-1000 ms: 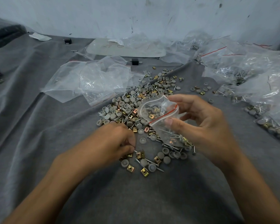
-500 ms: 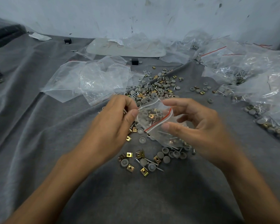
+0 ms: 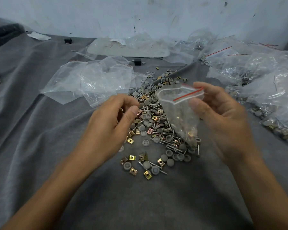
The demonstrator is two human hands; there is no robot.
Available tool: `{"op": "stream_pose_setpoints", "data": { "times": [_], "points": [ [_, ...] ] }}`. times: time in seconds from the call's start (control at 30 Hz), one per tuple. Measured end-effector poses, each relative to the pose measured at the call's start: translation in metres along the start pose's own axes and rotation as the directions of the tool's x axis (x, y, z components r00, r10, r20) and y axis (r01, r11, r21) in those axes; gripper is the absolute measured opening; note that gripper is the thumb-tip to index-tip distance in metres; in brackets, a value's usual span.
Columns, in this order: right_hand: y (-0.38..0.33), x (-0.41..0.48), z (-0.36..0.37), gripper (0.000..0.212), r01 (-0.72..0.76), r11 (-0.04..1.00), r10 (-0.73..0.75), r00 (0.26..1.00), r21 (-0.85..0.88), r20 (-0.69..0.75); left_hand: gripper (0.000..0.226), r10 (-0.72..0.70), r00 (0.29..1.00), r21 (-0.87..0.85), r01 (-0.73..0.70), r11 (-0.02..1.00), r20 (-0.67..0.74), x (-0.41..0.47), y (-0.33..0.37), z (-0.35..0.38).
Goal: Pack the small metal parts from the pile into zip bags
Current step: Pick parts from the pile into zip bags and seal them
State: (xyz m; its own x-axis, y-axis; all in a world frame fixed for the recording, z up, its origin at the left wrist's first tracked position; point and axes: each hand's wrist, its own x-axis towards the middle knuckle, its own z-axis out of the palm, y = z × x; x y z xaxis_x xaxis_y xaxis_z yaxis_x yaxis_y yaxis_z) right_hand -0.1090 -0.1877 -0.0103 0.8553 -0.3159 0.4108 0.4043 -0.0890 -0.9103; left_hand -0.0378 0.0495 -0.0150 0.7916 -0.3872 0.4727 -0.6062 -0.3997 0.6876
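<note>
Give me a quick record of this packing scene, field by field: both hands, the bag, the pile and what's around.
Right hand: holds a small zip bag near its mouth, above the pile
Zip bag: clear, red strip, mouth open, a few parts at the bottom
Left hand: over the pile's left side, fingers curled; cannot tell if it holds a part
Pile: screws, grey caps, brass-coloured clips, loose on a grey cloth
Behind left: empty bags
Right: filled bags

Right hand (image 3: pixel 223 117) pinching zip bag (image 3: pixel 181 113), parts pile (image 3: pixel 150 120) below
</note>
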Motion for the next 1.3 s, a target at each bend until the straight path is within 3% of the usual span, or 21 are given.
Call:
{"op": "stream_pose_setpoints", "data": {
  "times": [0.13,0.43,0.67,0.87,1.13,1.3],
  "points": [
    [-0.002,0.006,-0.008,0.038,0.037,0.999,-0.037,0.993,0.002,-0.113,0.007,0.028,0.993,0.076,-0.037,0.996,0.111,-0.002,-0.001,0.004],
    [-0.006,0.009,-0.017,0.032,0.064,0.998,-0.062,0.986,0.013,-0.152,0.017,0.007,0.923,0.280,-0.124,0.952,0.385,-0.005,-0.003,0.032],
    [-0.008,0.007,-0.013,0.040,0.067,0.998,-0.066,0.987,0.006,-0.148,0.049,0.079,0.938,0.269,-0.177,0.947,0.338,0.003,-0.005,0.058],
    [-0.007,0.007,-0.013,0.035,0.065,0.998,-0.064,0.988,0.003,-0.142,0.038,0.110,0.921,0.201,-0.196,0.960,0.374,0.013,-0.005,0.073],
    [-0.005,0.006,-0.008,0.035,0.056,0.998,-0.055,0.990,0.009,-0.134,0.045,0.142,0.885,0.331,-0.310,0.891,0.444,0.017,-0.001,0.079],
    [-0.004,0.007,-0.008,0.034,0.048,0.999,-0.047,0.989,0.009,-0.137,0.033,0.165,0.887,0.307,-0.316,0.898,0.431,0.020,-0.002,0.079]
  ]
}}
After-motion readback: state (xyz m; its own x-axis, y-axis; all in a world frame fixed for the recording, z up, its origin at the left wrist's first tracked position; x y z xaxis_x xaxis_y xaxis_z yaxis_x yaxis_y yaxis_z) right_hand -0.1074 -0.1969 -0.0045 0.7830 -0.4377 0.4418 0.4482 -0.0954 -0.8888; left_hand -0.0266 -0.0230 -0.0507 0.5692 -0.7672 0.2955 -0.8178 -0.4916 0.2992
